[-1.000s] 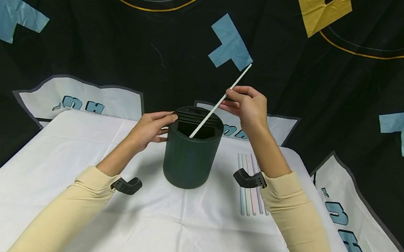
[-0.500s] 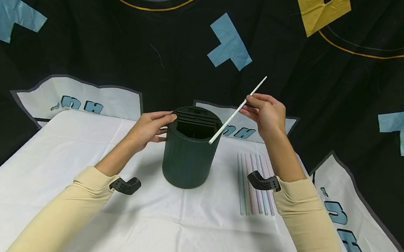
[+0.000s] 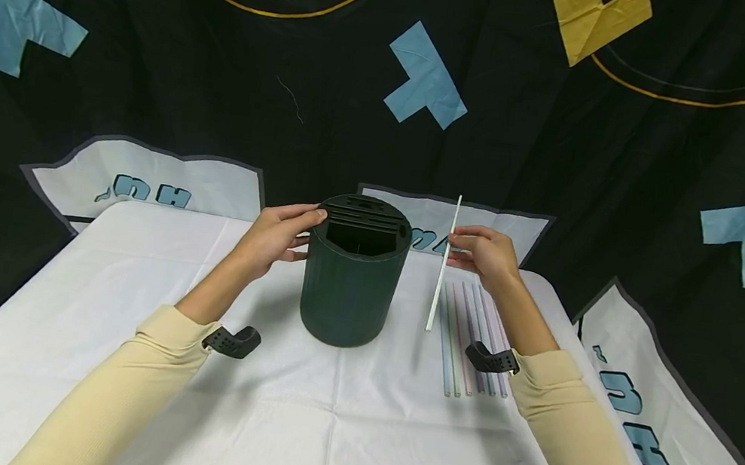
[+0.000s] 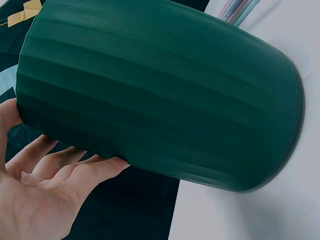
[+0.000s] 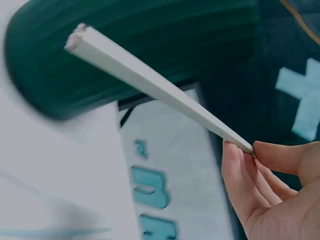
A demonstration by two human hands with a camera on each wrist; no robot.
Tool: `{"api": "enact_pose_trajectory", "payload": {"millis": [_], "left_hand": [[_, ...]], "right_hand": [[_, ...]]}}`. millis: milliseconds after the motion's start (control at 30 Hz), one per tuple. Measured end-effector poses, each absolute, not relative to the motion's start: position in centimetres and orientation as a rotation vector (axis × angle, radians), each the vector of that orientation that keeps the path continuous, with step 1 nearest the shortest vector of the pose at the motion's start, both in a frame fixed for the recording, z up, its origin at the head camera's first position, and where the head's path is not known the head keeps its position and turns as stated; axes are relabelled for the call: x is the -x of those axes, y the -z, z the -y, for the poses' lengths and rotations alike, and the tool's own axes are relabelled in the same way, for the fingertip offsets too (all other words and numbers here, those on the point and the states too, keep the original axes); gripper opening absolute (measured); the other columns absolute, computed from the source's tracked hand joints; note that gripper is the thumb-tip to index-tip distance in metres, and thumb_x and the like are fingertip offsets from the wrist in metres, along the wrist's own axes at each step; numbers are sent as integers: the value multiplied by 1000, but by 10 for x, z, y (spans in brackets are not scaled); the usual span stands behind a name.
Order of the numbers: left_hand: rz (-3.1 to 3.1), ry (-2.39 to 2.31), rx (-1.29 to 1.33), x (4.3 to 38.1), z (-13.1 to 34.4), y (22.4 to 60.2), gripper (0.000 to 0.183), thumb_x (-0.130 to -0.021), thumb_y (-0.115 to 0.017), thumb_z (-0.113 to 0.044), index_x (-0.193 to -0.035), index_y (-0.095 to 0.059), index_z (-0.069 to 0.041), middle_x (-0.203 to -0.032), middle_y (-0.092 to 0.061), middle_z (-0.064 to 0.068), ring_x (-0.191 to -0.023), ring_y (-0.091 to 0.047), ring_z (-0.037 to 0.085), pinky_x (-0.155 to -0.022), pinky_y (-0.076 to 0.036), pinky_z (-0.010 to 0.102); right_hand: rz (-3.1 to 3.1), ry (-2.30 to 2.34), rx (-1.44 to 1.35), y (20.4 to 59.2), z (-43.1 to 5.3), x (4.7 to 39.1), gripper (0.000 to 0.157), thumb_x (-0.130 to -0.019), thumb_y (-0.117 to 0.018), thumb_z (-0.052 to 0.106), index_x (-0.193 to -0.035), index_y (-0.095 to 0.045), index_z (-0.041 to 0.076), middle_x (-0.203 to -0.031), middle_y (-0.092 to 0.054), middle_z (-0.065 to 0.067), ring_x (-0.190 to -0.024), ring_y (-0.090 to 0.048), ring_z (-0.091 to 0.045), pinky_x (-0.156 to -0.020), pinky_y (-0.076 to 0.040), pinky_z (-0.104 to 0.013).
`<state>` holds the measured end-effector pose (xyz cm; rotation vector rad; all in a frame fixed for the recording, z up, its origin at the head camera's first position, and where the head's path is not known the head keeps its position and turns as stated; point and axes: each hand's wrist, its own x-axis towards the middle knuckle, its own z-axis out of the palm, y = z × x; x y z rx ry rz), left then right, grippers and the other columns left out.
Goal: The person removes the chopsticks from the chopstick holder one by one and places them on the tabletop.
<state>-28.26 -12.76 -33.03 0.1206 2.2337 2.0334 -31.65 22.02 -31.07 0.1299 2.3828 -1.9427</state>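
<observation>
A dark green round container (image 3: 348,298) stands upright on the white table, with a slotted black top (image 3: 375,210) and a wide opening toward the front. My left hand (image 3: 284,234) holds its left side, thumb at the rim and fingers spread along the wall; the left wrist view shows the fingertips (image 4: 117,162) against the ribbed side. To the right of the container, my right hand (image 3: 484,258) pinches a slim white stick (image 3: 437,292) between thumb and fingers. The stick points down, nearly upright, its angular lower end facing the camera in the right wrist view.
Several thin pastel sticks (image 3: 463,340) lie side by side on the white cloth (image 3: 256,432), partly under the right wrist. A dark strap mount sits on each wrist. Behind the table hangs a black cloth (image 3: 223,95) with blue and yellow shapes.
The white stick's lower end has come out of the container's opening. My right hand has carried it right and then down beside the container, turning it more upright. The left hand stays put.
</observation>
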Motion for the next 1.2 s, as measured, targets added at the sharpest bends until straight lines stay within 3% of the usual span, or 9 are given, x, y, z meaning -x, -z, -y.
{"api": "enact_pose_trajectory", "payload": {"millis": [233,533,667,1200], "left_hand": [[-2236,-2042,-116,282,128,331,59,-99,-65,-38,-150,-51,-12,-150,-53,12,-134,-56,36,-97,-56,50],[-2247,-2038,-122,282,128,330,58,-99,-64,-39,-150,-51,-12,-150,-53,12,-134,-56,36,-97,-56,50],[-2242,-2044,-122,282,127,329,58,-99,-64,-39,-149,-51,-12,-150,-53,12,-134,-56,36,-97,-56,49],[-2247,-2041,-126,282,126,330,58,-99,-64,-39,-149,-52,-12,-150,-53,12,-133,-56,37,-96,-56,50]], "right_hand": [[-2449,1762,-141,354,-232,321,39,-98,-64,10,-132,-59,-8,-109,-69,-12,-74,-72,-13,-70,-63,-24],[-2452,1653,-199,397,-234,320,36,-97,-66,7,-128,-61,-10,-107,-72,-15,-70,-71,-13,-77,-64,-35],[-2444,1647,-206,408,-234,319,38,-96,-66,6,-129,-60,-11,-107,-72,-18,-70,-71,-13,-73,-64,-33],[-2505,1549,-264,429,-236,317,33,-95,-68,7,-123,-65,-10,-90,-70,-10,-64,-67,-13,-65,-62,-28]]}}
